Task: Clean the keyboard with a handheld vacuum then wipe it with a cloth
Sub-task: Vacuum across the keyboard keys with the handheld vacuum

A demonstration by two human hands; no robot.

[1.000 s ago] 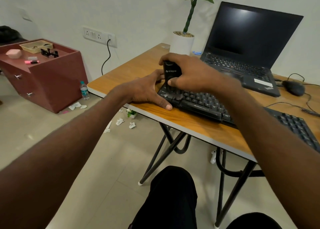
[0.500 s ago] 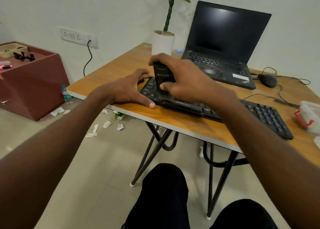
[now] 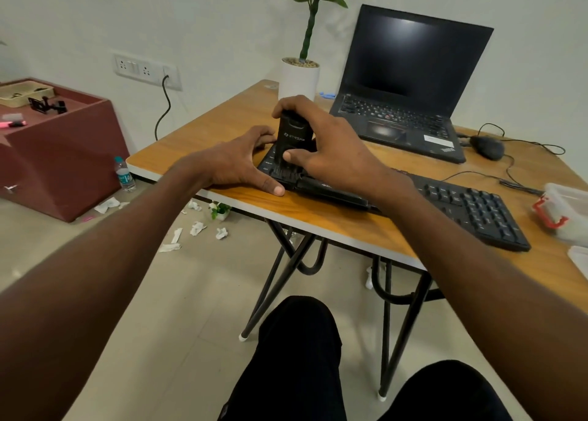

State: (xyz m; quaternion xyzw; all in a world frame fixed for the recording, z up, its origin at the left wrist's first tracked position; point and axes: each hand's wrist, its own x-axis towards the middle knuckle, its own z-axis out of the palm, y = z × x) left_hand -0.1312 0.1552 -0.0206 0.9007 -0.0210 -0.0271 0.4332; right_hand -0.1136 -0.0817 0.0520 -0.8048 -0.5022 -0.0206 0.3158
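Observation:
A black keyboard (image 3: 471,207) lies along the front of the wooden table (image 3: 222,121). My right hand (image 3: 327,153) grips a small black handheld vacuum (image 3: 291,140), held upright with its brush end down on the keys at the keyboard's left end. My left hand (image 3: 238,166) rests flat at that left end, fingers spread along its edge and thumb on the table beside the front corner. No cloth is in sight.
An open black laptop (image 3: 410,80) and a white plant pot (image 3: 299,76) stand behind the keyboard. A wired mouse (image 3: 486,146) and a plastic box with a red clip (image 3: 563,210) sit right. A maroon cabinet (image 3: 60,153), a bottle (image 3: 124,175) and paper scraps (image 3: 197,228) are on the floor left.
The view has swung to the right, bringing the keyboard's right end and the plastic box into sight. Both hands stay at the keyboard's left end with the vacuum on the keys.

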